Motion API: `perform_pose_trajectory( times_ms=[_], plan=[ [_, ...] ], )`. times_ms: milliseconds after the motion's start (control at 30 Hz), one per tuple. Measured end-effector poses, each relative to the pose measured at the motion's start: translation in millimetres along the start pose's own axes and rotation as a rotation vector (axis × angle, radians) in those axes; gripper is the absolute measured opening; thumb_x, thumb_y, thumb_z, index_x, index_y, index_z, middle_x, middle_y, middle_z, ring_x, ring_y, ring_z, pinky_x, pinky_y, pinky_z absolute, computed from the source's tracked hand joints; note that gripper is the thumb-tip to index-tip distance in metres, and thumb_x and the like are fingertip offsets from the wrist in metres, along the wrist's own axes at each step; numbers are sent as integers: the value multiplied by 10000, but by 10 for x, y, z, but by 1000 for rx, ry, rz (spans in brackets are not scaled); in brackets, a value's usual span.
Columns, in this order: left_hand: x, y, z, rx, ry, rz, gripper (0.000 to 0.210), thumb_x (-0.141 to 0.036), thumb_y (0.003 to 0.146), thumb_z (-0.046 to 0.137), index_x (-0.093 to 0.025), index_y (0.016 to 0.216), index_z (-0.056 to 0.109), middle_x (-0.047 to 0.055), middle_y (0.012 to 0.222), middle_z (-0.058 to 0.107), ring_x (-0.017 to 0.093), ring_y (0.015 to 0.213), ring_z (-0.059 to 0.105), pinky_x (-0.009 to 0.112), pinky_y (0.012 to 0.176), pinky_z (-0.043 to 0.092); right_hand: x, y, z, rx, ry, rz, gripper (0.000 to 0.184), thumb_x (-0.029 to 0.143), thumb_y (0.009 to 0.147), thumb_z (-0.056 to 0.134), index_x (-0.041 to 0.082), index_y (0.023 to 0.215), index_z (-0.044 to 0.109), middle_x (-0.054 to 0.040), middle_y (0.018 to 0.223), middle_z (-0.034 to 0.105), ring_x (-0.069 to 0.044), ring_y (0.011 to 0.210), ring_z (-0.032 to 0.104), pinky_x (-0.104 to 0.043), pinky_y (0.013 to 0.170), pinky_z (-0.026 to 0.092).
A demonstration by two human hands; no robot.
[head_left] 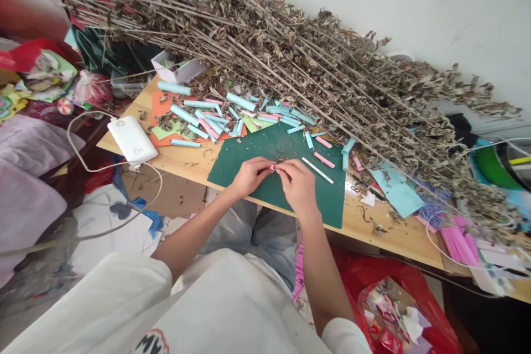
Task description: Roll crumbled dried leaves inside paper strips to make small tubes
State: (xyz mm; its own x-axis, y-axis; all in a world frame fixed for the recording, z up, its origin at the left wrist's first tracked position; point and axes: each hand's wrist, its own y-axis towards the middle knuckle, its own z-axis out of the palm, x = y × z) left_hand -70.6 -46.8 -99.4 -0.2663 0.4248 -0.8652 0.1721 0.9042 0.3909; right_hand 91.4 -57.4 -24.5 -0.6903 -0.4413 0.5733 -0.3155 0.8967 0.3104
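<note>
Over the front of a dark green cutting mat [265,150], my left hand [251,175] and my right hand [299,181] meet fingertip to fingertip. Between them they pinch a small pink paper roll [272,167], mostly covered by the fingers. A thin white stick [317,170] lies on the mat to the right of my right hand. Beyond it are a short pink paper roll [324,160] and a blue paper roll [309,139]. More blue and pink rolls [203,116] are heaped along the mat's far left edge.
Dried leafy stalks [265,50] spread across the back of the wooden table [182,168]. A white power bank [133,139] with cables lies at the left. Blue paper [397,189] and pink rolls [460,240] lie at the right. A red bag of scraps [409,282] stands below the edge.
</note>
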Motion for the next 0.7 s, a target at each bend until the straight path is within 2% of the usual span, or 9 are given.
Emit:
perform_pose_trajectory(
  times_ms=[133,233,367,533,633,700],
  plan=[
    [-7,3,-7,21,-1,4,224,-284,937,564,-192,1073,716,84,1017,710,173,920,663,286,828,520,-2,-7,49,-21,31,48,163,244,928,544,228,1050,651,-49,941,698,-192,865,654,-329,812,524],
    [-8,4,-9,30,-7,2,229,-279,939,559,-189,1080,714,88,1019,709,178,924,662,291,829,520,-28,-9,102,-64,57,48,106,273,923,561,225,936,654,-46,905,691,-188,845,652,-324,793,531],
    [-7,0,-11,31,-6,-1,223,-261,937,556,-183,1070,717,91,1026,709,181,934,660,294,830,520,-67,-27,153,-115,79,-10,145,279,929,552,225,866,671,-54,929,679,-184,903,645,-332,859,527],
    [-7,1,-13,26,-8,3,222,-240,934,554,-176,1071,716,97,1024,710,185,944,661,302,839,524,-74,-80,175,-83,46,7,121,253,914,554,233,918,673,-63,973,669,-198,955,632,-353,887,521],
    [-11,7,-11,26,-16,-5,211,-230,927,563,-174,1059,718,96,1017,711,183,939,663,302,841,525,-55,-103,190,-81,88,63,114,245,909,545,224,971,639,-59,965,667,-184,899,637,-332,830,535],
    [-11,10,-11,21,-9,-4,204,-219,920,571,-173,1052,720,96,1011,712,181,925,667,297,827,526,-31,-110,199,-96,122,119,246,271,887,581,220,1127,587,-44,938,668,-164,806,632,-312,770,543]
  ],
)
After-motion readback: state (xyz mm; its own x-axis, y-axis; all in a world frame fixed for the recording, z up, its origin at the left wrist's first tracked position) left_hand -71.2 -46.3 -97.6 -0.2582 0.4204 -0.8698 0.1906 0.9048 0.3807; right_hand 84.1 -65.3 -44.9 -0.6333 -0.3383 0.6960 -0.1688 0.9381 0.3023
